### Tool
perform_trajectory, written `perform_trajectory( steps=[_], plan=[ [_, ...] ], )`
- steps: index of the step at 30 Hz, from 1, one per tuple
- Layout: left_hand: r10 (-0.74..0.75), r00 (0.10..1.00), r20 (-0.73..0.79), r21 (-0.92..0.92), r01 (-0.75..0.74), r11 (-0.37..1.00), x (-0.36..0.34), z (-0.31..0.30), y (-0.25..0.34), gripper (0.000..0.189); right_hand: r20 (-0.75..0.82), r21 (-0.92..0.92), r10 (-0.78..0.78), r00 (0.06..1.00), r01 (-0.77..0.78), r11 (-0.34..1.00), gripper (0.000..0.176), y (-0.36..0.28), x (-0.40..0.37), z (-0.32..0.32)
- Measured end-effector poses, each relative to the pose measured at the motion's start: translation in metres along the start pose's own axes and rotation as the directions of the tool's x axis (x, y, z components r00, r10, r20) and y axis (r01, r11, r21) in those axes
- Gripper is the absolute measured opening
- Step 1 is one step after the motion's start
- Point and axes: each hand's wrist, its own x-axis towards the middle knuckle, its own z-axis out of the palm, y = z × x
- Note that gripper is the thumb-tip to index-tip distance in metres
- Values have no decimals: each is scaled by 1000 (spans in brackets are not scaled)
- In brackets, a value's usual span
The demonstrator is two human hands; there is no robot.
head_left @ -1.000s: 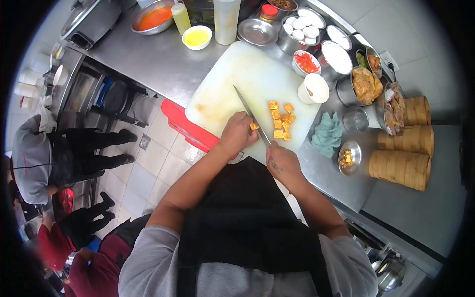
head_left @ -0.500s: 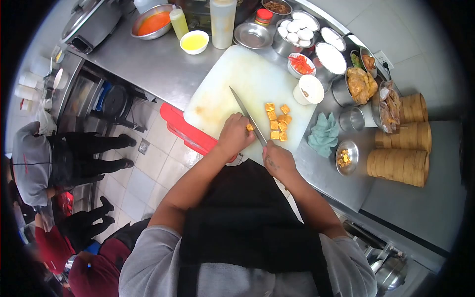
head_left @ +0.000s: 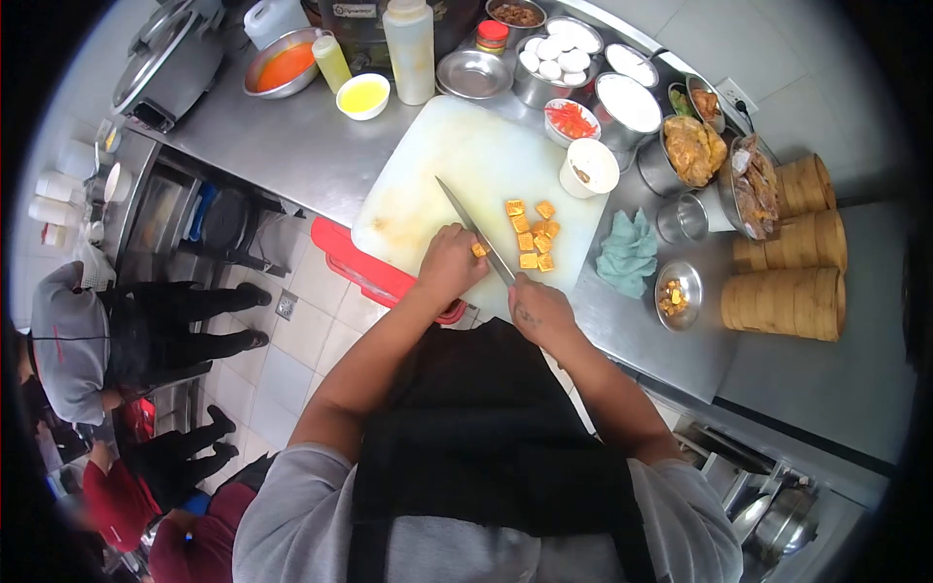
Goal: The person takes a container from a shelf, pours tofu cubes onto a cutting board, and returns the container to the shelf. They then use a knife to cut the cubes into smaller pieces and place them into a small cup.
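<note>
My right hand is closed round the handle of a long kitchen knife, whose blade points up and left over the white cutting board. Left of the blade, my left hand has its fingers bent round a small orange-brown cube of food, close against the knife. To the right of the blade lie several cut cubes of the same food, with browned tops. Part of the held cube is hidden by my fingers.
A teal cloth and a steel bowl of food bits lie right of the board. Bamboo steamers stand beyond. A paper tub sits at the board's edge, a red lid-like piece below its left side. Co-workers stand at left.
The whole view has shifted slightly, so the board and counter things appear a little further left. Both hands keep the same hold on knife and cube.
</note>
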Motion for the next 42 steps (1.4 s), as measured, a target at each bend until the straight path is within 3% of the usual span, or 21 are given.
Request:
perform_trajectory(
  steps=[5, 9, 11, 15, 21, 26, 27, 29, 32, 36, 39, 40, 41, 42],
  plan=[
    [-40, 999, -31, -14, 39, 999, 2, -2, -1, 32, 40, 128, 95, 995, -99, 987, 28, 10, -24, -32],
    [-72, 997, -4, -87, 72, 994, 14, -10, 16, 32, -54, 169, 243, 968, -232, 958, 32, 21, -52, -63],
    [-51, 985, 168, -50, 60, 997, 20, -5, 14, 29, -119, 190, 287, 951, -262, 946, 33, 33, -61, -67],
    [-83, 953, 290, 82, 61, 995, 27, -1, 11, 28, -131, 231, 352, 927, -317, 920, 33, 51, -79, -66],
    [-64, 959, 275, 22, 61, 998, 29, -9, 14, 24, -156, 314, 450, 879, -388, 866, 35, 70, -104, -57],
    [-162, 944, 288, -209, 227, 951, 38, -1, 4, 26, -269, 346, 459, 847, -360, 867, 35, 89, -119, -49],
    [-159, 943, 293, -204, 224, 953, 38, -1, 7, 26, -270, 353, 464, 844, -362, 863, 35, 90, -120, -50],
    [-42, 972, 230, -18, 48, 999, 34, 0, 15, 23, -198, 354, 516, 834, -430, 831, 33, 89, -123, -58],
    [-15, 975, 223, 80, -3, 997, 30, 6, 25, 22, -179, 368, 530, 829, -443, 818, 32, 89, -125, -62],
    [-51, 970, 236, 93, 30, 995, 31, 14, 20, 25, -199, 385, 516, 833, -417, 823, 31, 92, -128, -58],
    [-20, 989, 149, -40, 26, 999, 39, 15, 13, 22, -196, 372, 508, 839, -415, 830, 32, 92, -130, -61],
    [-257, 941, 220, -241, 307, 921, 47, 13, 16, 19, -197, 375, 520, 831, -426, 823, 32, 90, -130, -66],
    [-451, 827, 335, -401, 558, 726, 55, 12, 20, 18, -195, 377, 533, 824, -438, 816, 32, 88, -131, -69],
    [-448, 830, 332, -404, 555, 728, 66, 11, 28, 18, -200, 377, 531, 823, -436, 817, 32, 89, -132, -69]
  ],
)
